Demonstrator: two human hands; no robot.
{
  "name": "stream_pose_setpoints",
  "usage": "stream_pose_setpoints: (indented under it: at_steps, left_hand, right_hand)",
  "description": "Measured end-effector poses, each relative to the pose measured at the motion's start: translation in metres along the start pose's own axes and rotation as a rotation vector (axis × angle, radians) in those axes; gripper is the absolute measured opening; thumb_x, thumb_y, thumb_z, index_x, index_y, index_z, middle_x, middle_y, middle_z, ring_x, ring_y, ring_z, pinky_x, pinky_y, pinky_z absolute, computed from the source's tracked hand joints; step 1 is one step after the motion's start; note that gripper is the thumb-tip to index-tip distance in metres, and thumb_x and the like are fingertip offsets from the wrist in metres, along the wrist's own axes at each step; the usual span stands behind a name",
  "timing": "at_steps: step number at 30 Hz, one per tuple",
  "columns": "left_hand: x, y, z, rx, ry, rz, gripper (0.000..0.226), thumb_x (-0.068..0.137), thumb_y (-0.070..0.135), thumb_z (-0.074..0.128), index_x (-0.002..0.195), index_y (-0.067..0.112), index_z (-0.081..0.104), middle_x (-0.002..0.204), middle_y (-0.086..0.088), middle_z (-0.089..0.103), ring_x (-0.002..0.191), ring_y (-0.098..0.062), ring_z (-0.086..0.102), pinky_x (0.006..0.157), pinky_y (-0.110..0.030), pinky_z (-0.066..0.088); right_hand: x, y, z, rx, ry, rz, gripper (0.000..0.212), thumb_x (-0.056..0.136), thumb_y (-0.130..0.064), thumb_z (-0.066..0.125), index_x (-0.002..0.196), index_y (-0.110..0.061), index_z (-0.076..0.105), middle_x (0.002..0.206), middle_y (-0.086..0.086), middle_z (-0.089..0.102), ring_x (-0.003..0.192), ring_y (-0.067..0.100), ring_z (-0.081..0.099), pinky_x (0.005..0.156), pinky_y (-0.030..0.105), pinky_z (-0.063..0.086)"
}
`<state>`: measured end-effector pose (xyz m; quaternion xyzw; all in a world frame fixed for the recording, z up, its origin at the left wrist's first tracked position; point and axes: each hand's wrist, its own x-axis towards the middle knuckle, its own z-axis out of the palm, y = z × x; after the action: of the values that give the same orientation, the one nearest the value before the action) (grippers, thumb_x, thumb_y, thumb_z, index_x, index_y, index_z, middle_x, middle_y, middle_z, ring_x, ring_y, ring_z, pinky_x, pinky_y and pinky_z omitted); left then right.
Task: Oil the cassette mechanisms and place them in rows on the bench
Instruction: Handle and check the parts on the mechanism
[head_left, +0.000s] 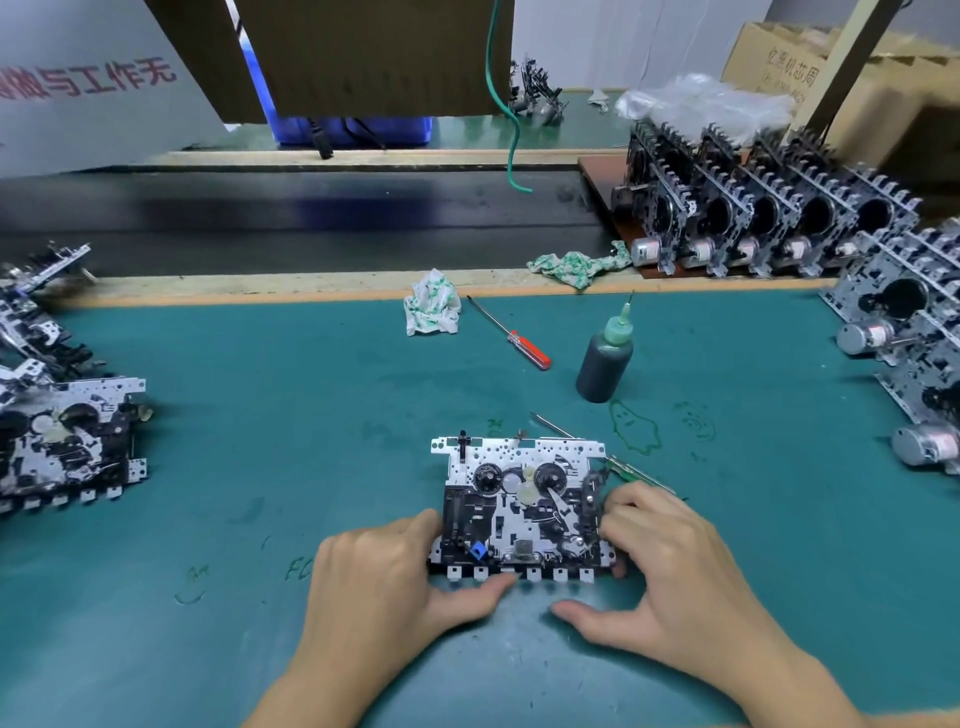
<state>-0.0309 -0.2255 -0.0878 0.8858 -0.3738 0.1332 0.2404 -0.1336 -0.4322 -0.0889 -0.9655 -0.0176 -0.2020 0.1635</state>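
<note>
The cassette mechanism (519, 506) lies flat on the green mat (260, 415), right in front of you. Your left hand (384, 577) grips its left edge, thumb pressed against the front tabs. Your right hand (670, 566) curls its fingers over the right edge, thumb stretched out on the mat, and seems to hold a thin green tool (641, 475) too. Behind stands the oil bottle (605, 358), with a red-handled screwdriver (511, 335) and a crumpled rag (432, 310) beside it. More mechanisms stand in rows (769, 208) at your right; others lie piled (57, 410) at your left.
</note>
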Motion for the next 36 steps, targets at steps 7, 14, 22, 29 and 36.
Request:
stream_pose_setpoints:
  at_steps: [7, 14, 22, 29, 36]
  left_hand:
    - [0.002, -0.008, -0.004, -0.085, -0.1, 0.069, 0.072, 0.055, 0.087, 0.049, 0.047, 0.016, 0.041, 0.034, 0.007, 0.038, 0.03, -0.011, 0.038, 0.032, -0.019, 0.034]
    - [-0.002, -0.003, -0.003, -0.112, -0.069, 0.126, 0.057, 0.06, 0.077, 0.056, 0.052, 0.021, 0.056, 0.038, 0.011, 0.043, 0.032, -0.006, 0.042, 0.033, -0.018, 0.036]
    - [-0.001, -0.006, -0.004, -0.032, -0.059, -0.002, 0.059, 0.057, 0.077, 0.053, 0.049, 0.018, 0.05, 0.036, 0.009, 0.039, 0.031, -0.009, 0.04, 0.033, -0.018, 0.032]
    - [-0.001, -0.001, 0.004, 0.003, 0.02, -0.058, 0.062, 0.063, 0.077, 0.049, 0.045, 0.019, 0.036, 0.032, 0.003, 0.035, 0.027, -0.017, 0.038, 0.031, -0.022, 0.03]
    - [0.002, -0.001, 0.001, 0.015, 0.011, -0.054, 0.056, 0.06, 0.081, 0.047, 0.048, 0.027, 0.045, 0.032, -0.001, 0.041, 0.029, -0.022, 0.045, 0.033, -0.023, 0.034]
  right_hand:
    - [0.001, -0.001, 0.003, -0.106, 0.069, -0.002, 0.053, 0.071, -0.063, 0.056, 0.054, -0.013, 0.048, 0.063, -0.004, 0.048, 0.063, 0.011, 0.04, 0.057, 0.022, 0.035]
    - [0.001, 0.0, 0.002, -0.113, 0.099, 0.075, 0.059, 0.066, -0.07, 0.055, 0.052, -0.012, 0.051, 0.062, -0.002, 0.052, 0.056, 0.015, 0.049, 0.055, 0.02, 0.038]
    - [0.002, 0.003, 0.004, -0.06, 0.032, -0.034, 0.052, 0.075, -0.06, 0.056, 0.051, -0.015, 0.045, 0.061, -0.004, 0.048, 0.06, 0.018, 0.052, 0.058, 0.025, 0.036]
    - [0.003, 0.002, 0.004, -0.008, 0.027, -0.012, 0.053, 0.066, -0.063, 0.063, 0.051, -0.017, 0.043, 0.061, -0.005, 0.045, 0.059, 0.016, 0.049, 0.058, 0.027, 0.037]
    - [0.01, -0.007, 0.006, -0.152, 0.084, 0.085, 0.05, 0.077, -0.063, 0.052, 0.077, -0.014, 0.064, 0.064, -0.007, 0.053, 0.062, 0.017, 0.052, 0.062, 0.024, 0.034]
